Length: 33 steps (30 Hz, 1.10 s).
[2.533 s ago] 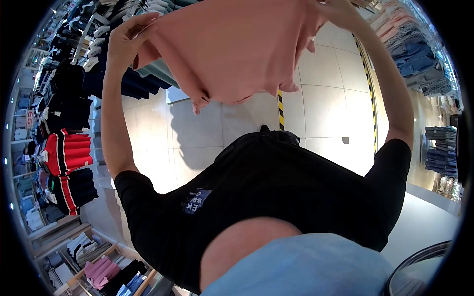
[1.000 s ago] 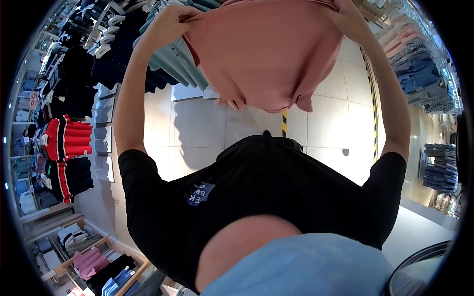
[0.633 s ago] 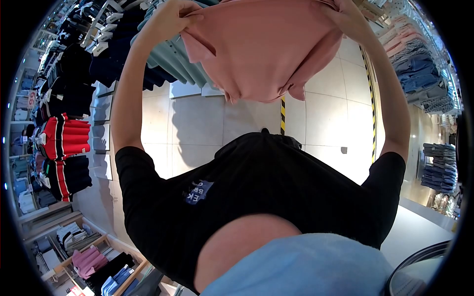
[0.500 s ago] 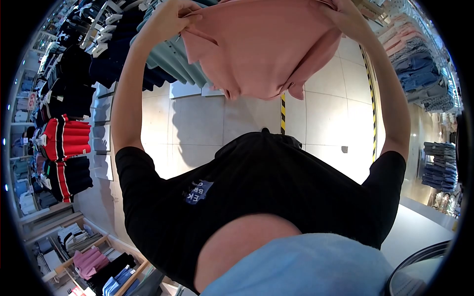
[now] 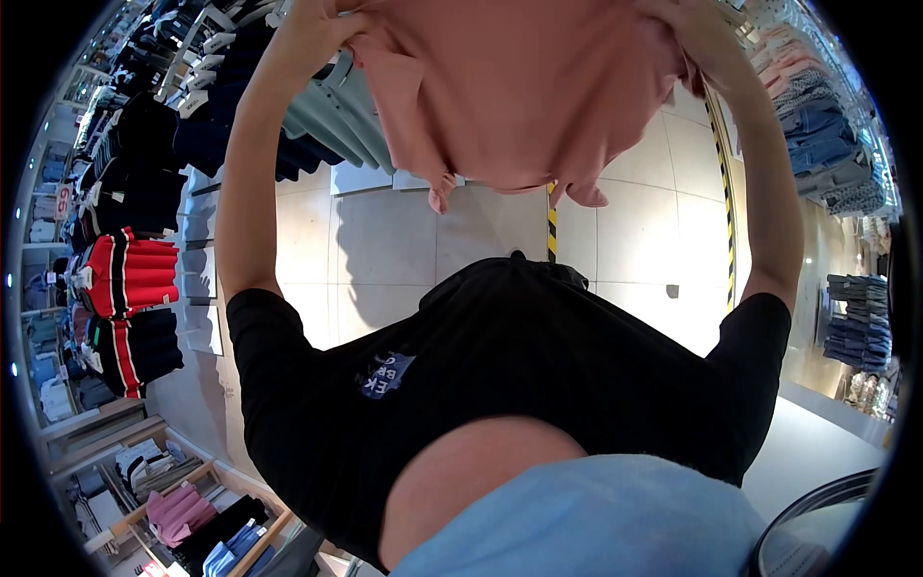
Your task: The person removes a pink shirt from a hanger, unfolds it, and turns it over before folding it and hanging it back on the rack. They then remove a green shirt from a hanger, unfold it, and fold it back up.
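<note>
head view: we pinch the pink shirt [image 5: 524,91] at its top corners, our left hand [image 5: 312,24] and right hand [image 5: 697,34] each closed on a fold, though the frame edge cuts off the fingertips. it hangs between and below our fingers, over the tiled floor [image 5: 385,250], with the rack of hung shirts [image 5: 327,115] just beside our left arm. we judge a loose pinch could drop a corner, or the hem could snag there.

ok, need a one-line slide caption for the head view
Both hands, left and right, hold a pink shirt up above a tiled shop floor.
</note>
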Each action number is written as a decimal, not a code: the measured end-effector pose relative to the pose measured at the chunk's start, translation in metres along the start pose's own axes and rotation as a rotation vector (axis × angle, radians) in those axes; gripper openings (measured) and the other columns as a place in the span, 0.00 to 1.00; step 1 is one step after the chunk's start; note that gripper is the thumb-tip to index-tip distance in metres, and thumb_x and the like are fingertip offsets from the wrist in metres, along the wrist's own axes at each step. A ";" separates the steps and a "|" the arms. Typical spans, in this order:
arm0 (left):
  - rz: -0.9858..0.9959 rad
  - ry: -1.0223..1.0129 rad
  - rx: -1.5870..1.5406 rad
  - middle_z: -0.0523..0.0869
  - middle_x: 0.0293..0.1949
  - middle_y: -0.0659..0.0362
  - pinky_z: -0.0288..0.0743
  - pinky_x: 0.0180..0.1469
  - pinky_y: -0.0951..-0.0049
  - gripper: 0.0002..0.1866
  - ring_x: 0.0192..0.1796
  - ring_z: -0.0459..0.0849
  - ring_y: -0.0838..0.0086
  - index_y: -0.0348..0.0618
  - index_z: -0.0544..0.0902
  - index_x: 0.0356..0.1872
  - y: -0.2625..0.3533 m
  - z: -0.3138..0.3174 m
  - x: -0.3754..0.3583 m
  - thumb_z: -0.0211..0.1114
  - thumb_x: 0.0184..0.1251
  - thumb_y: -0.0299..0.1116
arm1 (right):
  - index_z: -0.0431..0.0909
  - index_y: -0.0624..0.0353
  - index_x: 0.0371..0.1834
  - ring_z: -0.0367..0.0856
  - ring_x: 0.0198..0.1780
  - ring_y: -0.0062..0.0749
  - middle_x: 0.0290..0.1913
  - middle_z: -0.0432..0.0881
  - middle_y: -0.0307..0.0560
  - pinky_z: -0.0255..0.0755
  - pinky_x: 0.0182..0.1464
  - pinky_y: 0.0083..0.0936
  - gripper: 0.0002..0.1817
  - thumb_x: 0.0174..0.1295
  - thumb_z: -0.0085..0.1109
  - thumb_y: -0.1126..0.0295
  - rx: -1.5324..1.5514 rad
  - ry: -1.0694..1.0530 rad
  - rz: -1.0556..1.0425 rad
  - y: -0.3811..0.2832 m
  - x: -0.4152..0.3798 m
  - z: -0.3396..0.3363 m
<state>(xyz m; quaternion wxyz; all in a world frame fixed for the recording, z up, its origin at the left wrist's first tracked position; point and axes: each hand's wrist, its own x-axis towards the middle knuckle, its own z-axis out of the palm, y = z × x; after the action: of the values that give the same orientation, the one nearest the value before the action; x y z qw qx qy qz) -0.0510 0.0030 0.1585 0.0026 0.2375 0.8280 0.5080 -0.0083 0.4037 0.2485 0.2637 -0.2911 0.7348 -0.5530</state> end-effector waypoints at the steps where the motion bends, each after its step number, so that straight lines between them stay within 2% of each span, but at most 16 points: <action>1: 0.009 -0.020 -0.113 0.89 0.52 0.59 0.82 0.47 0.80 0.19 0.46 0.88 0.79 0.37 0.82 0.59 0.001 -0.008 0.001 0.61 0.69 0.16 | 0.81 0.61 0.60 0.86 0.51 0.32 0.48 0.86 0.52 0.81 0.55 0.29 0.21 0.63 0.54 0.76 0.148 -0.048 -0.018 -0.007 -0.002 0.004; 3: 0.036 0.014 -0.297 0.89 0.51 0.56 0.83 0.47 0.79 0.19 0.46 0.89 0.77 0.36 0.83 0.60 0.014 -0.005 0.000 0.62 0.69 0.18 | 0.79 0.65 0.64 0.87 0.53 0.32 0.52 0.86 0.54 0.81 0.56 0.29 0.24 0.63 0.53 0.76 0.097 0.426 -0.255 0.034 0.009 0.030; 4: 0.057 0.067 -0.369 0.90 0.49 0.55 0.83 0.46 0.78 0.18 0.44 0.89 0.76 0.35 0.83 0.60 0.032 0.010 -0.007 0.63 0.71 0.21 | 0.76 0.71 0.67 0.86 0.56 0.35 0.58 0.85 0.56 0.81 0.59 0.30 0.26 0.66 0.53 0.72 0.165 0.422 -0.245 0.037 0.006 0.026; 7: 0.151 0.077 -0.448 0.90 0.47 0.54 0.83 0.44 0.77 0.17 0.43 0.89 0.75 0.32 0.84 0.59 0.038 0.003 -0.009 0.59 0.72 0.21 | 0.77 0.70 0.66 0.86 0.58 0.38 0.60 0.85 0.55 0.80 0.60 0.31 0.25 0.68 0.50 0.69 0.134 0.203 -0.455 0.031 0.008 0.024; 8: 0.189 0.065 -0.470 0.90 0.47 0.54 0.83 0.44 0.78 0.17 0.43 0.89 0.75 0.32 0.84 0.58 0.036 0.000 -0.008 0.59 0.71 0.20 | 0.78 0.71 0.64 0.86 0.58 0.36 0.59 0.86 0.53 0.79 0.60 0.29 0.24 0.65 0.56 0.73 0.153 0.168 -0.432 0.022 0.005 0.027; 11: 0.227 0.004 -0.453 0.89 0.47 0.57 0.81 0.43 0.81 0.16 0.42 0.88 0.79 0.33 0.83 0.59 0.064 0.012 -0.015 0.59 0.74 0.23 | 0.83 0.68 0.58 0.87 0.53 0.32 0.55 0.88 0.51 0.79 0.56 0.25 0.22 0.58 0.63 0.80 -0.452 0.554 -0.490 0.023 0.005 0.039; 14: 0.375 0.023 -0.263 0.88 0.52 0.57 0.83 0.51 0.79 0.19 0.48 0.88 0.77 0.34 0.82 0.62 0.049 0.017 -0.010 0.64 0.70 0.20 | 0.86 0.63 0.51 0.87 0.47 0.26 0.49 0.89 0.50 0.79 0.50 0.21 0.20 0.52 0.67 0.85 -0.500 0.677 -0.546 0.050 0.019 0.020; 15: 0.447 0.045 -0.177 0.88 0.55 0.56 0.84 0.56 0.78 0.22 0.51 0.89 0.76 0.34 0.81 0.63 0.044 0.020 -0.009 0.66 0.67 0.17 | 0.86 0.63 0.48 0.87 0.45 0.26 0.47 0.89 0.49 0.79 0.47 0.22 0.18 0.52 0.67 0.84 -0.592 0.744 -0.477 0.051 0.018 0.024; 17: 0.421 0.095 0.036 0.88 0.55 0.55 0.84 0.58 0.77 0.22 0.54 0.88 0.75 0.33 0.82 0.62 0.040 0.028 -0.010 0.69 0.66 0.18 | 0.86 0.62 0.42 0.87 0.40 0.26 0.43 0.88 0.49 0.78 0.42 0.23 0.12 0.53 0.66 0.82 -0.774 0.871 -0.334 0.048 0.015 0.036; 18: 0.407 0.122 0.143 0.89 0.55 0.55 0.84 0.59 0.76 0.22 0.55 0.88 0.74 0.33 0.83 0.62 0.040 0.032 -0.011 0.70 0.66 0.19 | 0.85 0.63 0.40 0.86 0.39 0.28 0.42 0.88 0.49 0.77 0.42 0.24 0.11 0.52 0.66 0.82 -0.857 0.879 -0.382 0.049 0.014 0.036; 21: 0.417 0.153 0.008 0.90 0.52 0.54 0.85 0.56 0.77 0.18 0.54 0.89 0.74 0.32 0.85 0.58 0.013 0.042 0.002 0.72 0.68 0.21 | 0.81 0.63 0.35 0.84 0.37 0.36 0.41 0.86 0.51 0.75 0.40 0.28 0.09 0.49 0.65 0.82 -1.135 0.909 -0.556 0.056 0.015 0.033; 23: 0.303 0.231 0.123 0.90 0.51 0.53 0.85 0.55 0.77 0.16 0.52 0.90 0.72 0.32 0.86 0.57 0.016 0.051 -0.001 0.70 0.69 0.21 | 0.79 0.63 0.33 0.82 0.38 0.43 0.43 0.86 0.52 0.74 0.41 0.31 0.09 0.48 0.64 0.82 -1.359 0.943 -0.710 0.060 0.023 0.031; 24: 0.246 0.269 0.181 0.90 0.50 0.52 0.85 0.54 0.77 0.15 0.51 0.90 0.72 0.32 0.86 0.56 0.020 0.055 -0.002 0.70 0.70 0.20 | 0.79 0.63 0.33 0.82 0.39 0.44 0.44 0.86 0.52 0.74 0.42 0.32 0.09 0.49 0.64 0.82 -1.287 0.896 -0.733 0.057 0.024 0.035; 29: 0.390 0.201 -0.073 0.90 0.47 0.51 0.86 0.50 0.75 0.13 0.46 0.91 0.70 0.34 0.84 0.58 0.018 0.063 0.006 0.65 0.74 0.21 | 0.79 0.63 0.36 0.81 0.43 0.46 0.46 0.83 0.51 0.76 0.47 0.34 0.07 0.55 0.62 0.83 -0.962 0.543 -0.775 0.061 0.034 0.028; 32: 0.506 0.143 -0.112 0.88 0.48 0.51 0.86 0.50 0.74 0.11 0.45 0.91 0.70 0.34 0.82 0.57 0.016 0.065 0.010 0.59 0.78 0.20 | 0.80 0.62 0.41 0.81 0.46 0.47 0.46 0.82 0.50 0.76 0.48 0.34 0.08 0.60 0.60 0.83 -0.939 0.520 -0.903 0.066 0.043 0.035; 33: 0.553 0.117 -0.126 0.88 0.48 0.51 0.86 0.50 0.74 0.11 0.45 0.91 0.70 0.34 0.82 0.57 0.015 0.065 0.012 0.56 0.80 0.19 | 0.81 0.62 0.41 0.81 0.46 0.47 0.46 0.82 0.50 0.76 0.48 0.34 0.07 0.60 0.60 0.82 -0.923 0.507 -0.857 0.068 0.044 0.036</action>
<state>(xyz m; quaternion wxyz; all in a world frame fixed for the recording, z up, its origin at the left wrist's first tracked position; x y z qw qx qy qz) -0.0394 0.0679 0.1420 -0.1692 0.4238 0.6972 0.5528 -0.0225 0.3635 0.1713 -0.3102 -0.5007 0.7545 -0.2895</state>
